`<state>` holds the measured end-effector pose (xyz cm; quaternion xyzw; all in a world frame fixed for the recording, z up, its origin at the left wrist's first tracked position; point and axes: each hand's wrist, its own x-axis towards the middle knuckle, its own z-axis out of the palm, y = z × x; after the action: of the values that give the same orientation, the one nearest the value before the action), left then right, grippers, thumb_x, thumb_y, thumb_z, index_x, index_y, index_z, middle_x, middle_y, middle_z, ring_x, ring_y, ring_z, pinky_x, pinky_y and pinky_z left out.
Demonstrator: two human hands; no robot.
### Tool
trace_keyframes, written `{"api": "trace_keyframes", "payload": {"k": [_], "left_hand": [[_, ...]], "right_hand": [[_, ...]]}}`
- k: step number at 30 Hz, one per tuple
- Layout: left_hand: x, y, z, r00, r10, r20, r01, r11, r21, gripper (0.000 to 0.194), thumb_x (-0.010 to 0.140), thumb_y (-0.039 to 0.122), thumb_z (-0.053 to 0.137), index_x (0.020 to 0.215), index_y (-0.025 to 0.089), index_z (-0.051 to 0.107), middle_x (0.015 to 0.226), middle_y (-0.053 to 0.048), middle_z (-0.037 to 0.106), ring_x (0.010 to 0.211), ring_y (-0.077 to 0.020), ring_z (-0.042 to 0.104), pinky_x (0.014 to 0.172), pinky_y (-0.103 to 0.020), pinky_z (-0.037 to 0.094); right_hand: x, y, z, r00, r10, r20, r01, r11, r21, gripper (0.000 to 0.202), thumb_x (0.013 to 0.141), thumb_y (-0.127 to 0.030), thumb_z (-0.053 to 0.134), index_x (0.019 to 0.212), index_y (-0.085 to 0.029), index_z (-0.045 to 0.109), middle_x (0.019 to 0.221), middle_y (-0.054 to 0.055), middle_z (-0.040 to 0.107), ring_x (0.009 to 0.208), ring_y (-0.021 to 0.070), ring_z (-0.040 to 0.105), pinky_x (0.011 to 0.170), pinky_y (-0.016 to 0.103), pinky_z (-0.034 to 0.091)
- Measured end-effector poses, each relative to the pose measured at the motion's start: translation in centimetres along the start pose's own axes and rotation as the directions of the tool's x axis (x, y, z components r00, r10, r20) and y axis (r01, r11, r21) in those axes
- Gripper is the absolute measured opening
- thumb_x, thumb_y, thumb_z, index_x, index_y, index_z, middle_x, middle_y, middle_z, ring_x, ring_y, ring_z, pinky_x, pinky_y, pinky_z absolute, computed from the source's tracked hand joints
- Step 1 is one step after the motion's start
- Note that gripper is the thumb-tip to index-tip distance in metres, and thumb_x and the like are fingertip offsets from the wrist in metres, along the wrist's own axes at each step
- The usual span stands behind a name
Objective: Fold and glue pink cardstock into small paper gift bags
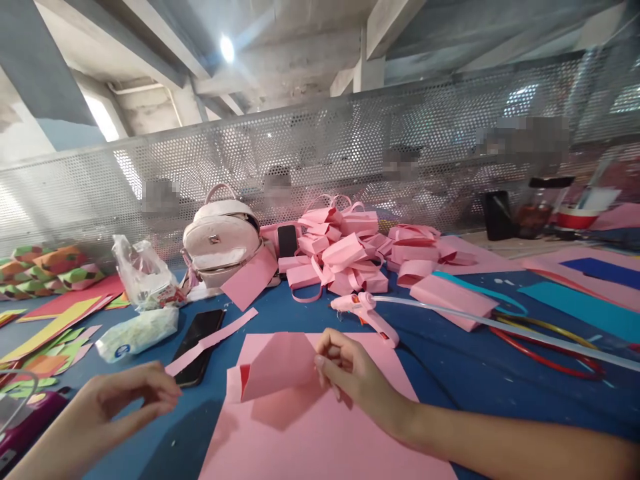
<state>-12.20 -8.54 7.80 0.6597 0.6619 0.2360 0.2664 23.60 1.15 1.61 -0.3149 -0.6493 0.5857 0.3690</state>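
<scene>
A folded pink paper piece (287, 363) stands over a large pink sheet (300, 440) in front of me. My right hand (345, 370) is closed on its right edge, thumb and fingers pinched together. To the left, my left hand (135, 400) is apart from the paper, its fingers spread from the thumb with nothing between them. Just beyond its fingertips a narrow pink strip (215, 340) lies across a black phone (200, 347). A pink glue gun (367, 313) rests behind my right hand, a long clear glue stick (450, 317) in its back.
Pink paper boxes (345, 250) are piled behind the glue gun, beside a pale backpack (223, 243). Plastic packets (137, 333), coloured paper (55, 327) and a purple object (37, 427) lie left. Coloured strips (550, 353) lie right. A perforated metal screen (325, 147) stands behind.
</scene>
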Motion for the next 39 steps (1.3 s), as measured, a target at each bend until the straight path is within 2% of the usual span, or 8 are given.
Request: {"api": "trace_keyframes", "payload": {"k": [2, 4, 10, 14, 22, 28, 34, 39], "left_hand": [[0.7, 1.6, 0.1, 0.998, -0.010, -0.063, 0.009, 1.000, -0.014, 0.030, 0.073, 0.059, 0.069, 0.066, 0.031, 0.077, 0.071, 0.002, 0.071, 0.071, -0.0213, 0.061, 0.069, -0.027, 0.050], [1.0, 1.5, 0.5, 0.999, -0.015, -0.030, 0.016, 0.999, 0.032, 0.024, 0.077, 0.051, 0.068, 0.070, 0.030, 0.078, 0.074, 0.003, 0.073, 0.073, -0.0201, 0.063, 0.069, -0.024, 0.049], [0.9, -3.2, 2.6, 0.999, -0.030, 0.036, 0.021, 0.977, 0.213, 0.024, 0.064, 0.048, 0.076, 0.077, 0.028, 0.079, 0.079, 0.000, 0.078, 0.066, -0.0185, 0.065, 0.059, -0.021, 0.045], [0.2, -4.4, 3.3, 1.000, 0.017, 0.015, -0.020, 0.974, 0.226, 0.020, 0.070, 0.046, 0.074, 0.069, 0.025, 0.076, 0.078, 0.000, 0.075, 0.066, -0.0166, 0.062, 0.061, -0.021, 0.044], [-0.4, -3.9, 3.5, 0.990, 0.090, 0.112, -0.105, 0.984, 0.141, 0.029, 0.085, 0.045, 0.062, 0.071, 0.021, 0.068, 0.081, -0.002, 0.069, 0.076, -0.0197, 0.062, 0.071, -0.024, 0.047], [1.5, -2.1, 4.6, 0.992, 0.126, -0.026, -0.120, 0.981, 0.151, 0.029, 0.086, 0.042, 0.060, 0.072, 0.019, 0.071, 0.081, -0.004, 0.067, 0.072, -0.0198, 0.061, 0.065, -0.025, 0.046], [2.9, -2.3, 5.4, 0.990, 0.144, 0.006, -0.144, 0.984, 0.109, 0.024, 0.082, 0.038, 0.066, 0.071, 0.019, 0.076, 0.078, -0.004, 0.069, 0.067, -0.0177, 0.059, 0.062, -0.025, 0.044], [2.9, -2.6, 5.7, 0.988, 0.144, -0.048, -0.140, 0.988, 0.065, 0.023, 0.082, 0.038, 0.067, 0.071, 0.020, 0.076, 0.076, -0.004, 0.067, 0.065, -0.0171, 0.056, 0.062, -0.025, 0.042]], "right_hand": [[0.0, 0.0, 0.0, 1.000, -0.016, -0.002, 0.016, 1.000, 0.003, 0.033, 0.094, -0.049, 0.059, 0.084, -0.022, 0.046, 0.068, -0.006, 0.055, 0.047, 0.0058, 0.042, 0.040, 0.016, 0.035], [0.0, 0.0, 0.0, 1.000, -0.020, -0.001, 0.020, 1.000, 0.003, 0.033, 0.095, -0.050, 0.059, 0.084, -0.021, 0.046, 0.068, -0.006, 0.055, 0.047, 0.0058, 0.042, 0.040, 0.016, 0.035], [0.1, 0.2, 0.0, 1.000, -0.016, -0.003, 0.016, 1.000, 0.019, 0.033, 0.093, -0.050, 0.061, 0.084, -0.022, 0.048, 0.068, -0.006, 0.055, 0.047, 0.0065, 0.045, 0.039, 0.016, 0.034], [0.1, 0.2, 0.1, 1.000, -0.020, -0.003, 0.020, 1.000, 0.023, 0.034, 0.093, -0.051, 0.062, 0.084, -0.022, 0.047, 0.068, -0.006, 0.056, 0.047, 0.0068, 0.045, 0.038, 0.016, 0.034], [0.0, -0.1, 0.4, 1.000, -0.026, -0.004, 0.026, 1.000, -0.010, 0.032, 0.094, -0.048, 0.061, 0.083, -0.022, 0.047, 0.069, -0.006, 0.055, 0.046, 0.0058, 0.044, 0.039, 0.016, 0.034], [0.0, -0.2, 0.5, 0.999, -0.031, -0.010, 0.031, 0.999, -0.020, 0.034, 0.094, -0.051, 0.061, 0.084, -0.022, 0.046, 0.070, -0.006, 0.055, 0.046, 0.0060, 0.046, 0.038, 0.016, 0.034], [0.2, 0.2, 0.3, 0.999, -0.045, 0.010, 0.045, 0.999, -0.009, 0.031, 0.095, -0.047, 0.060, 0.084, -0.021, 0.047, 0.069, -0.006, 0.056, 0.045, 0.0054, 0.045, 0.038, 0.015, 0.034], [0.3, 0.6, 0.2, 0.999, -0.050, 0.008, 0.050, 0.999, -0.009, 0.031, 0.096, -0.047, 0.060, 0.084, -0.021, 0.048, 0.068, -0.005, 0.057, 0.045, 0.0056, 0.047, 0.037, 0.015, 0.034]]}}
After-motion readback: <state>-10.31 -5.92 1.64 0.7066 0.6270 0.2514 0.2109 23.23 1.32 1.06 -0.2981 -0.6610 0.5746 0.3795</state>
